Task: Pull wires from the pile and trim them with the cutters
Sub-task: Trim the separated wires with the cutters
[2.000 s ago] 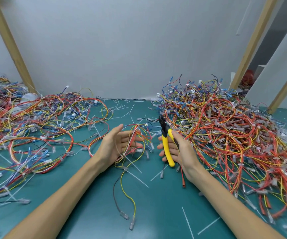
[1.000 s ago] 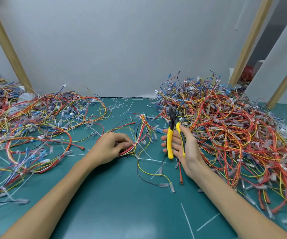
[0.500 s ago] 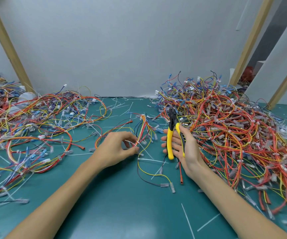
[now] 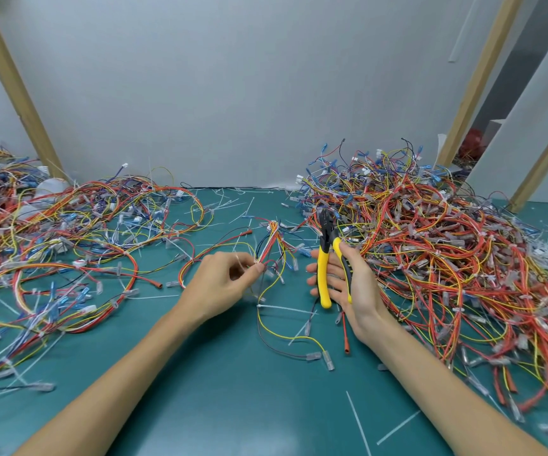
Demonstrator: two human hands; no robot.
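Observation:
A big pile of red, yellow and blue wires (image 4: 437, 245) covers the right half of the green table. A small wire bundle (image 4: 274, 240) lies between my hands, with yellow and dark strands trailing toward me. My left hand (image 4: 223, 284) pinches this bundle between thumb and fingertips, along with a thin white cable tie. My right hand (image 4: 348, 281) grips the yellow-handled cutters (image 4: 327, 255) upright, black jaws pointing away, a short gap to the right of the bundle. The jaws touch no wire.
A second spread of wires (image 4: 68, 245) lies on the left of the green table (image 4: 233, 399). Loose white cable-tie offcuts (image 4: 358, 419) litter the mat. Wooden posts (image 4: 15, 90) stand at the back left and right against a grey wall.
My left hand has closed from an open palm onto the small bundle and lifted it slightly. My right hand has turned the cutters upright and held them steady for the last second.

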